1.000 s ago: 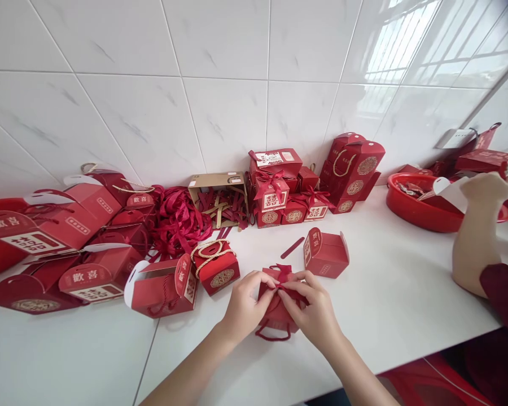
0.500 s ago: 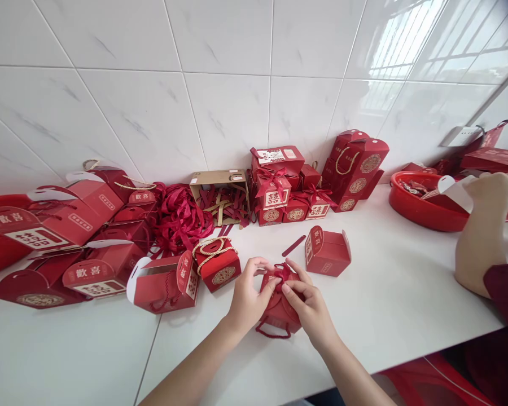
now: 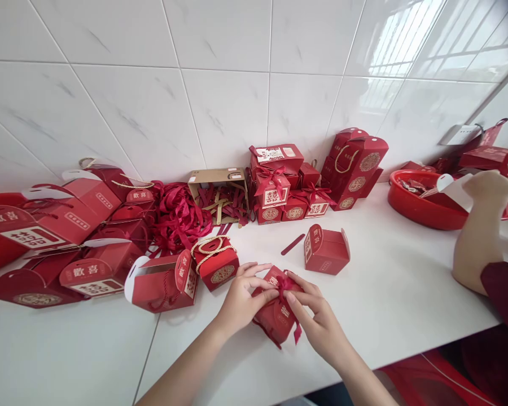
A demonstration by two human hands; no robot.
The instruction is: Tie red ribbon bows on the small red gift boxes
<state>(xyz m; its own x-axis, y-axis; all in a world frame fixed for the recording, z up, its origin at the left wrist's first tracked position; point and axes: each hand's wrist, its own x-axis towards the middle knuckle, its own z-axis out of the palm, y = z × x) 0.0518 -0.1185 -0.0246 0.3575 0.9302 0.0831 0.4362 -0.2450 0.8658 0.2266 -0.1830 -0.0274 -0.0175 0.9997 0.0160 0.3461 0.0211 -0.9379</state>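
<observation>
A small red gift box [image 3: 275, 321] stands on the white table in front of me, turned at an angle. A dark red ribbon [image 3: 284, 283] is tied in a bow on its top, and one tail hangs down the right side. From the left, my left hand [image 3: 243, 299] is closed with thumb and fingertips at the bow's left loop. My right hand [image 3: 317, 316] pinches the bow from the right, its fingers hiding part of it. Another red box [image 3: 327, 251] sits behind my right hand, and a box with gold cord [image 3: 219, 265] is beyond my left hand.
Several red boxes [image 3: 101, 270] are piled at left. A heap of ribbon [image 3: 180, 217] lies beside a cardboard box [image 3: 218, 176] of strips. Finished-looking boxes [image 3: 275, 194] are stacked against the tiled wall. A red basin [image 3: 423, 208] and another person's arm [image 3: 476, 242] are at right.
The box has been turned, so its rope handle no longer shows in front and a ribbon tail now hangs at its right. Both hands stay at the bow.
</observation>
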